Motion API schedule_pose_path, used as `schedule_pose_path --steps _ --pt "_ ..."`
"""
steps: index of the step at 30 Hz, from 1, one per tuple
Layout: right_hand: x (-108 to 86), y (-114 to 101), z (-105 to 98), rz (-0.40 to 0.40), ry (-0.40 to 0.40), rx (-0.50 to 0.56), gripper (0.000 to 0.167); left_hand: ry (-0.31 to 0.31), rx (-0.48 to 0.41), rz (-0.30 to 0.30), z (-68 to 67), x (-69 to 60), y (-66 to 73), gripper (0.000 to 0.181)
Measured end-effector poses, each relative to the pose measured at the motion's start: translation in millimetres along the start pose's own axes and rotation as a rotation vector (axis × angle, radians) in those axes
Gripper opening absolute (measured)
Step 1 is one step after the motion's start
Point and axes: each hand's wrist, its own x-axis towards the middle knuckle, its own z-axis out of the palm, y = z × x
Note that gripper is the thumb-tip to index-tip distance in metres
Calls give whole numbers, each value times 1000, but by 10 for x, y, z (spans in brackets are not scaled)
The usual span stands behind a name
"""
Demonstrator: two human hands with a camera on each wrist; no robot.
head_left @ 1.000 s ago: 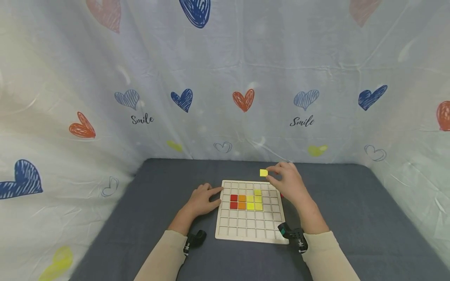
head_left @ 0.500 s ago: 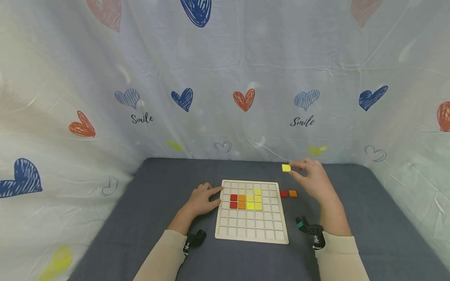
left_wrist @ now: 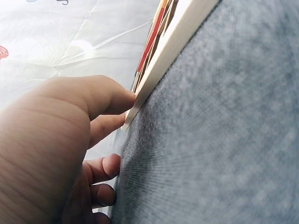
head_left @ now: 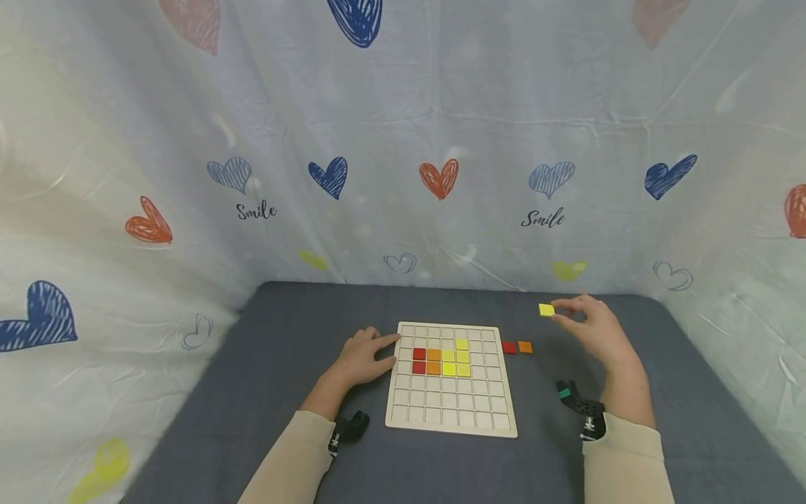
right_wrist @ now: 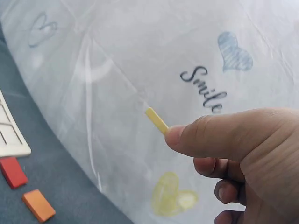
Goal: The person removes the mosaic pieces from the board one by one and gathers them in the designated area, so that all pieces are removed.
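Between thumb and finger, my right hand point(head_left: 595, 327) pinches a small square yellow tile point(head_left: 545, 310) in the air, right of the board and above the table's far part. The right wrist view catches this tile point(right_wrist: 156, 120) edge-on. My left hand point(head_left: 359, 358) touches the left edge of a pale wooden grid board point(head_left: 450, 402) with its thumb and a finger; its other fingers rest on the cloth. Red tiles point(head_left: 418, 361), orange tiles point(head_left: 433, 361) and several yellow tiles point(head_left: 455, 362) lie together in the board's squares.
Right of the board, a loose red tile point(head_left: 508, 347) and a loose orange tile point(head_left: 525, 347) lie side by side on the dark grey cloth point(head_left: 302, 308). A pale curtain point(head_left: 378, 224) with printed hearts hangs around the table's back and sides.
My right hand has moved right with the yellow tile, from above the board's far edge to beyond the loose tiles, uncovering the red and orange ones. The left hand has stayed put.
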Motion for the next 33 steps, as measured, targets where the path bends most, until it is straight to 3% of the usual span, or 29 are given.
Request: schedule_pose_path --steps 12,19,33 --pt "-11 365 108 118 -112 4 44 -1 -21 2 -12 -4 0 51" --pt "37 535 226 126 -174 -31 40 2 -21 -3 -8 -2 2 51" --pt "70 629 444 172 -197 -17 35 10 -27 -1 0 -5 9 51"
